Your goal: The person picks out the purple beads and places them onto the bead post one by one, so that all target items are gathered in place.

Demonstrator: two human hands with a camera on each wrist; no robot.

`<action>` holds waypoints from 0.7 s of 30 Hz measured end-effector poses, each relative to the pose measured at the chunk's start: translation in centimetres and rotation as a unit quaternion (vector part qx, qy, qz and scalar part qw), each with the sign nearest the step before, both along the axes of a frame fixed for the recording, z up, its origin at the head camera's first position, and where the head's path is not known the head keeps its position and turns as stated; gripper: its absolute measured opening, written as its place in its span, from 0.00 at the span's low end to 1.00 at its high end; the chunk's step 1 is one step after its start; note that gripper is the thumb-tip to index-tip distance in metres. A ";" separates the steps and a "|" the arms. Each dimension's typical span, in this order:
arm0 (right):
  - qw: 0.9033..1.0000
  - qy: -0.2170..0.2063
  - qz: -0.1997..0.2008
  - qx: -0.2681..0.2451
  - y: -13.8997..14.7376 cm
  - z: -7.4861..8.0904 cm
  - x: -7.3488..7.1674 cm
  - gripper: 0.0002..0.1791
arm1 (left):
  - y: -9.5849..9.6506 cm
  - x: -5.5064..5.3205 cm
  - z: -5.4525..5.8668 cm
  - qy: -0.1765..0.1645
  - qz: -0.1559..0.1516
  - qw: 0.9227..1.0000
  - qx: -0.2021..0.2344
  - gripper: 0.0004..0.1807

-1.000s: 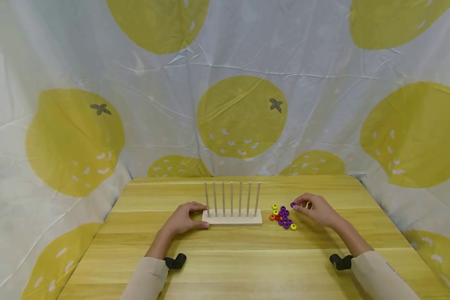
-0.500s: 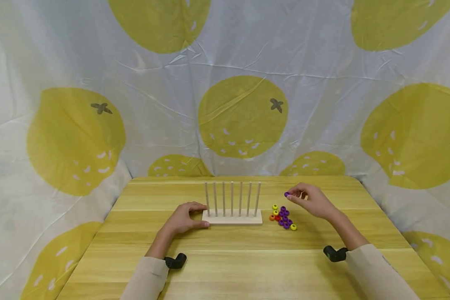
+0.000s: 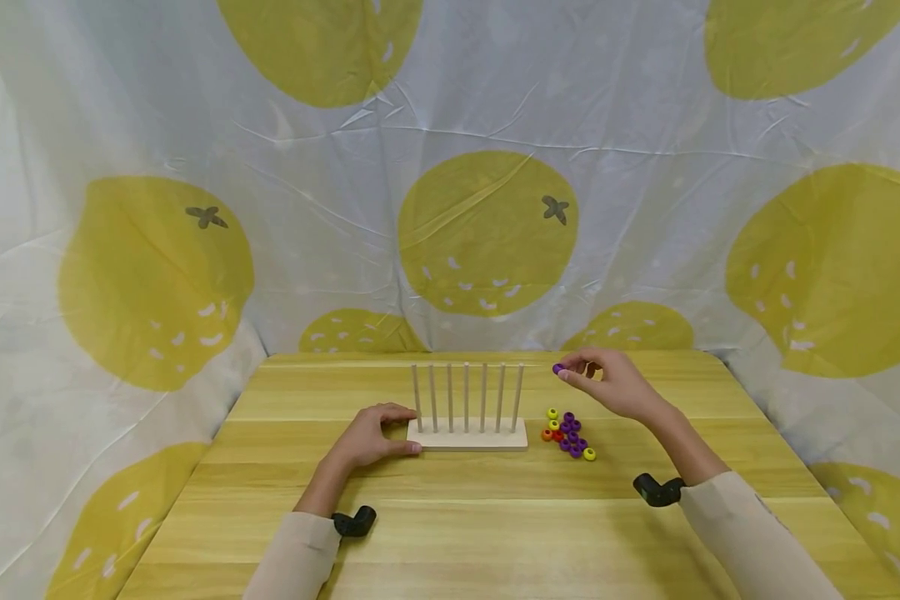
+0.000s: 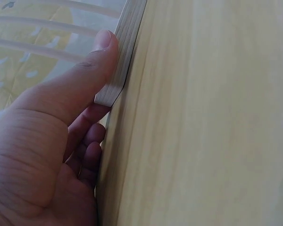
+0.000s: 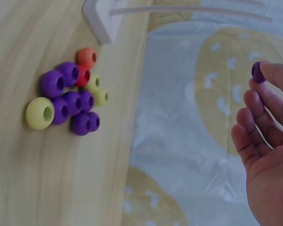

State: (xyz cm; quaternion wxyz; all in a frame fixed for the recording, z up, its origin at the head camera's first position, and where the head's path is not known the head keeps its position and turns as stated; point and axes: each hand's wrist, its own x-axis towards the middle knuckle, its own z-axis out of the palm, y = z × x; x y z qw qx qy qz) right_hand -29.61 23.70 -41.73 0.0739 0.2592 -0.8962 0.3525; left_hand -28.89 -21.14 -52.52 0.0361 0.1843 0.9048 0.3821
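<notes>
1. A wooden bench stands before a lemon-print cloth.
2. The left hand has its grip clamped on the peg rack base.
3. The right hand, raised, pinches a purple bead; loose beads lie below it.

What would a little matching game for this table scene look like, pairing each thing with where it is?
Things:
1. small purple bead
2. pale wooden peg rack with seven upright pegs
3. pile of purple, yellow, orange and red beads
4. light wooden table

Places:
A. lying on the tabletop, right of the rack
B. pinched in the right hand, raised above the table
C. under everything
D. held at its end by the left hand

Pairs: 1-B, 2-D, 3-A, 4-C
</notes>
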 end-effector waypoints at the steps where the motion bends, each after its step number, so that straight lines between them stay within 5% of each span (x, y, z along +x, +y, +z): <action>1: 1.000 -0.001 0.000 0.000 -0.2 0.2 0.0 0.11 | 0.0 0.0 0.0 0.000 0.000 1.000 0.001 0.34; 21: 0.999 0.010 0.045 -0.017 -5.5 4.1 -0.5 0.11 | 0.1 -0.1 0.0 0.002 0.003 1.000 -0.003 0.33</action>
